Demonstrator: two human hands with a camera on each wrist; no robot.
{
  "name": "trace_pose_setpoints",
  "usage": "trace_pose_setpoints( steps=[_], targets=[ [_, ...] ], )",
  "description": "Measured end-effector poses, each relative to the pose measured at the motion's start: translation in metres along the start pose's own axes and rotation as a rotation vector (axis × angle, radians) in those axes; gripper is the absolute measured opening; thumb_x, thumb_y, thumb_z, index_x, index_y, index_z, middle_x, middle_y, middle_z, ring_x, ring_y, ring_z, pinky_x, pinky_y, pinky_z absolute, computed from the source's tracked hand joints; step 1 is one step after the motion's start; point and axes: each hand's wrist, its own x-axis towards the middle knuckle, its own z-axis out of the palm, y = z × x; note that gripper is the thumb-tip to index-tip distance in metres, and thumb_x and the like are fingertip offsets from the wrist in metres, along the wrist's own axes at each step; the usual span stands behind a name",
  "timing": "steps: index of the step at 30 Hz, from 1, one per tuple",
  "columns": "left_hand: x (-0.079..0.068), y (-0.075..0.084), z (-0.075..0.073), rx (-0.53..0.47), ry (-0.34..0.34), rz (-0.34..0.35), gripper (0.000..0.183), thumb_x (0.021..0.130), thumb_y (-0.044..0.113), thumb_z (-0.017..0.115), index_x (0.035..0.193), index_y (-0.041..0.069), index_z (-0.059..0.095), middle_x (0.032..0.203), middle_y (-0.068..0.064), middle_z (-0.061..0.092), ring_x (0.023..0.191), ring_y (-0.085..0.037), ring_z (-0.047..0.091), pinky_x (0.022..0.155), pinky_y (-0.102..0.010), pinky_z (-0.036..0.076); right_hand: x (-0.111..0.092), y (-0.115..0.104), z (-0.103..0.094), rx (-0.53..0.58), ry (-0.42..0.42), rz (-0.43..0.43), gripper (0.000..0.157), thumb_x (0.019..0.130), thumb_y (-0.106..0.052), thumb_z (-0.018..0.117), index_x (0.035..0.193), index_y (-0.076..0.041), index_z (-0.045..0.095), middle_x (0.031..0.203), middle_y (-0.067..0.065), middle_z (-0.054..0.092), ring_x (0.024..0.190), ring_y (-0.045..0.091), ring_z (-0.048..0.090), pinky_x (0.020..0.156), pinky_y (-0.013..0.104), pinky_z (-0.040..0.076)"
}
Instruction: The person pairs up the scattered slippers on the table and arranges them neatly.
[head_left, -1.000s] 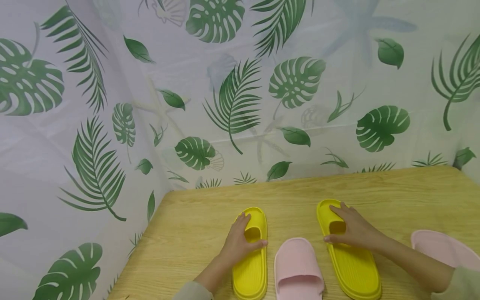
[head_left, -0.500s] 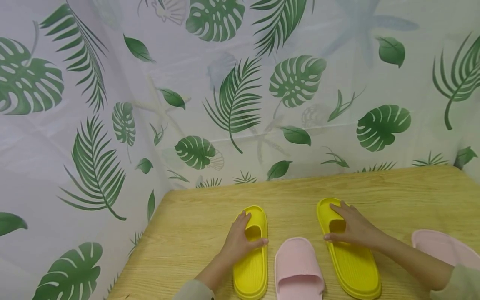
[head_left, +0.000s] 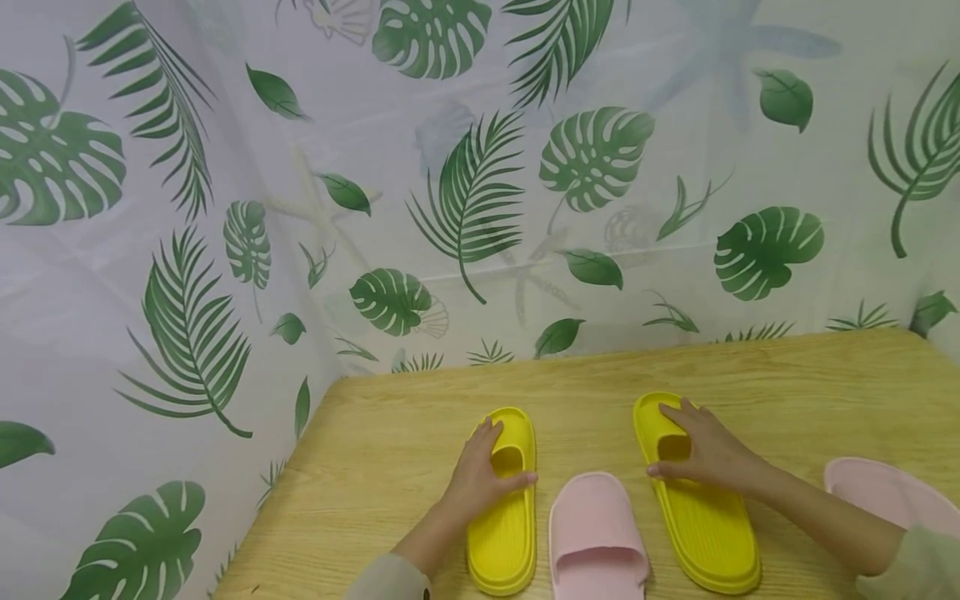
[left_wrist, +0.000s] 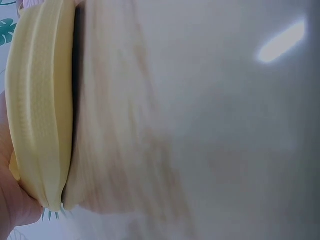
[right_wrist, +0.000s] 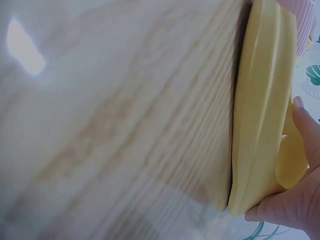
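Observation:
On a wooden table, my left hand (head_left: 476, 477) grips the left yellow slipper (head_left: 501, 546) near its strap. The fingers lie over the left side of the toe end and the thumb reaches the right edge. My right hand (head_left: 708, 454) holds the right yellow slipper (head_left: 708, 533) the same way, thumb at its left edge, fingers by the toe. Side-on in the left wrist view, the slipper (left_wrist: 40, 100) hides most of that hand. In the right wrist view, thumb and fingers span the slipper (right_wrist: 262, 110). Both slippers lie sole down, toes away from me.
One pink slipper (head_left: 596, 512) lies between the yellow ones, cut off by the frame's bottom edge. Another pink slipper (head_left: 892, 492) lies at the far right, partly behind my right forearm. A leaf-print curtain (head_left: 465, 250) rises behind the wooden table (head_left: 375, 467).
The whole head view shifts slightly upward. Both hands stay on the yellow slippers, and nothing visibly moves on the table.

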Motion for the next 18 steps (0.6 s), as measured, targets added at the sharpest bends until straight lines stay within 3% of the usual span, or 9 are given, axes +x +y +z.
trace_pose_setpoints(
  steps=[18],
  targets=[
    [0.0032,0.0019,-0.0011,-0.002,0.01,0.018,0.09,0.076,0.044,0.076,0.143,0.0,0.035,0.151,-0.021,0.029,0.14,-0.037,0.025,0.112,-0.053,0.021,0.0027,0.0008,-0.0002,0.023,-0.005,-0.004,0.093,0.071,-0.04,0.08,0.134,0.015,0.039,0.137,0.049,0.021,0.12,0.071,0.021,0.091,0.075,0.027]
  ],
)
